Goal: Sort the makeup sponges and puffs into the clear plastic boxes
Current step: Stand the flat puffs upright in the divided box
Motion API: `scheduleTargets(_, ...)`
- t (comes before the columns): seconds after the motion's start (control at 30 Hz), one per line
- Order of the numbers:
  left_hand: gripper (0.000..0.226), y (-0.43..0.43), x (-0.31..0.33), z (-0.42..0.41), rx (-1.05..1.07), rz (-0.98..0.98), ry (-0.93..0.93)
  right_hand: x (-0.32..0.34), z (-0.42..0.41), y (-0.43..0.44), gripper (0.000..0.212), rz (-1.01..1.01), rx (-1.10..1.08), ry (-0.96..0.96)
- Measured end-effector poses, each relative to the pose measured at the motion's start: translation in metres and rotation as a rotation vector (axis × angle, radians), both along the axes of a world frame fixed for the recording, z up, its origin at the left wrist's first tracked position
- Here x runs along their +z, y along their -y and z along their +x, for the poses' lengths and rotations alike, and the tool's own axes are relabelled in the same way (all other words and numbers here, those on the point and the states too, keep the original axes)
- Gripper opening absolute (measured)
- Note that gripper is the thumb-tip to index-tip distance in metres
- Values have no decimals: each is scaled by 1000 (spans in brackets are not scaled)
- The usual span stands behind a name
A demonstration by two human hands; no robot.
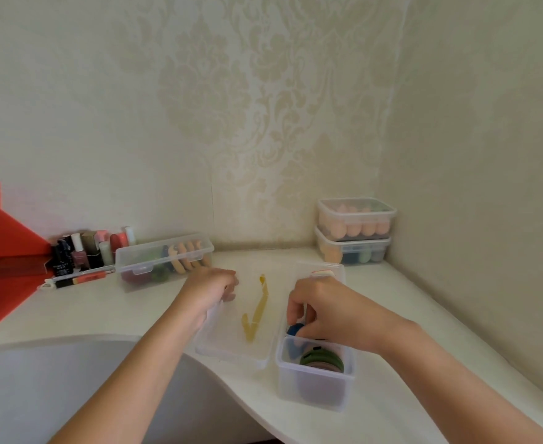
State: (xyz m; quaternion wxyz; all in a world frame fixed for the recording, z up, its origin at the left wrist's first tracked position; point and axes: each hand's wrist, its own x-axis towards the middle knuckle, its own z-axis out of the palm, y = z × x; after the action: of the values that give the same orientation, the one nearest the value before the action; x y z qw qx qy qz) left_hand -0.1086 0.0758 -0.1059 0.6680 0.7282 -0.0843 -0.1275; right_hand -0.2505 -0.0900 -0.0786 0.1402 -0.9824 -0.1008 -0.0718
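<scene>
Our right hand [328, 310] pinches a blue puff [295, 330] inside the deep clear box [315, 389], where green puffs [323, 360] stand on edge. Our left hand [211, 288] curls over the rim of the shallow clear tray [228, 347] just beside it, with yellow tweezers [256, 310] lying inside. Two stacked boxes [355, 232] of sponges sit in the corner.
</scene>
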Motion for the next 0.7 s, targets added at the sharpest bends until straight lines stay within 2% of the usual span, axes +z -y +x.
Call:
scheduleTargets(0.1,15,-6,21,-8,-87,-301,-233,2,-2,-1,13,-17,24,-32)
scheduleTargets(0.23,8,-6,38,-21,-137,-348,-165,20,-4,8,17,61,-37,27)
scheduleTargets(0.37,11,5,49,-28,-219,-378,-150,26,12,49,17,327,-356,216)
scheduleTargets(0.47,11,16,59,-30,-269,-412,-196,5,25,84,27,144,-630,192)
scheduleTargets(0.5,20,20,61,-33,-298,-392,-193,-6,30,94,32,174,-653,148)
scheduleTargets(0.53,25,27,62,-36,-333,-338,-173,-17,33,101,40,301,-631,87)
scheduleTargets(0.63,25,44,64,-55,-444,-70,-43,-41,36,106,60,811,-482,-56)
scheduleTargets(0.7,34,56,63,-62,-514,91,75,-49,37,105,67,921,-405,-77)
